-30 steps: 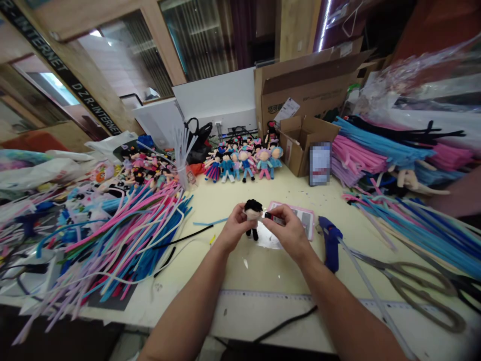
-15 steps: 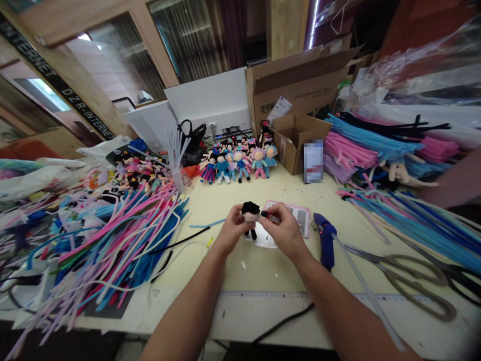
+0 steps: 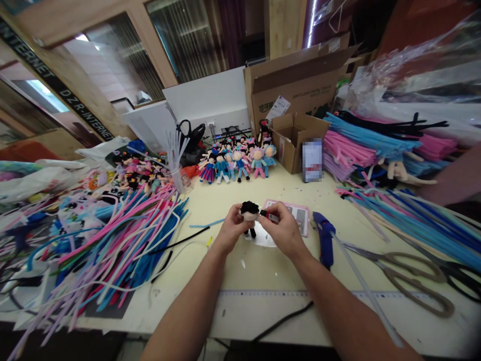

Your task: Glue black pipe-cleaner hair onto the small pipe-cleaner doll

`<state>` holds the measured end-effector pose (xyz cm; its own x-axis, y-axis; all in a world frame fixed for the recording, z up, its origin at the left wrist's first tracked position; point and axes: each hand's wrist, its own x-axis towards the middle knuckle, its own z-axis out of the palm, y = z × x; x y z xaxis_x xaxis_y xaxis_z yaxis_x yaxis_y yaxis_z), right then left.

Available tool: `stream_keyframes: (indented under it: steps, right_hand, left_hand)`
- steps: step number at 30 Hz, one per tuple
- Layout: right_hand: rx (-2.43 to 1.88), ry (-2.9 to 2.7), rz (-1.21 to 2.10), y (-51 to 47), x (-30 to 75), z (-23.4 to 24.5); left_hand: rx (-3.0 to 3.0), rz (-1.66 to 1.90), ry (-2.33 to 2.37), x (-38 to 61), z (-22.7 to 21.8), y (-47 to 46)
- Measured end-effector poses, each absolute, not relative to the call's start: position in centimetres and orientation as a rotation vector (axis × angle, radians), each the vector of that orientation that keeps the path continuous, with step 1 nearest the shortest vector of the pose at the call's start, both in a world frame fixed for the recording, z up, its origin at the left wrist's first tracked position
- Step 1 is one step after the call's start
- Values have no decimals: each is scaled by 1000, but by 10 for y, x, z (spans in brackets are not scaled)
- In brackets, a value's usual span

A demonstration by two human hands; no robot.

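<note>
My left hand [image 3: 231, 230] is closed round a small doll [image 3: 249, 213] with black fuzzy hair, a pale face and black legs, held just above the cream table [image 3: 263, 271]. My right hand [image 3: 283, 231] pinches a short pen-like stick [image 3: 270, 216] with a dark body, its tip right beside the doll's face. A small clear sheet lies on the table beneath the doll.
A big heap of coloured pipe cleaners [image 3: 112, 235] lies left, more bundles [image 3: 376, 145] right. Finished dolls [image 3: 236, 160] stand at the back by cardboard boxes [image 3: 296, 100]. A blue glue gun [image 3: 325, 238], scissors [image 3: 417, 281], a pink-edged card [image 3: 296, 213] and a ruler [image 3: 263, 296] lie near.
Both hands with the doll and stick stay together; the view has shifted slightly, so everything sits a little left and higher. No grip has altered.
</note>
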<state>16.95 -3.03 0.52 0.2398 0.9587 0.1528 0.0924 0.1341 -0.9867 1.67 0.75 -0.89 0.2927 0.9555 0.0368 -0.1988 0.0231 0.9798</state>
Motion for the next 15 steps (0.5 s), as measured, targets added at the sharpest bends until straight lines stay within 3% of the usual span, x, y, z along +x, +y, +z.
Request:
stream_keyframes:
  steps: [15]
  right_hand:
    - [-1291, -1182, 824, -29, 170, 2]
  left_hand:
    - [1201, 1084, 835, 16, -11, 8]
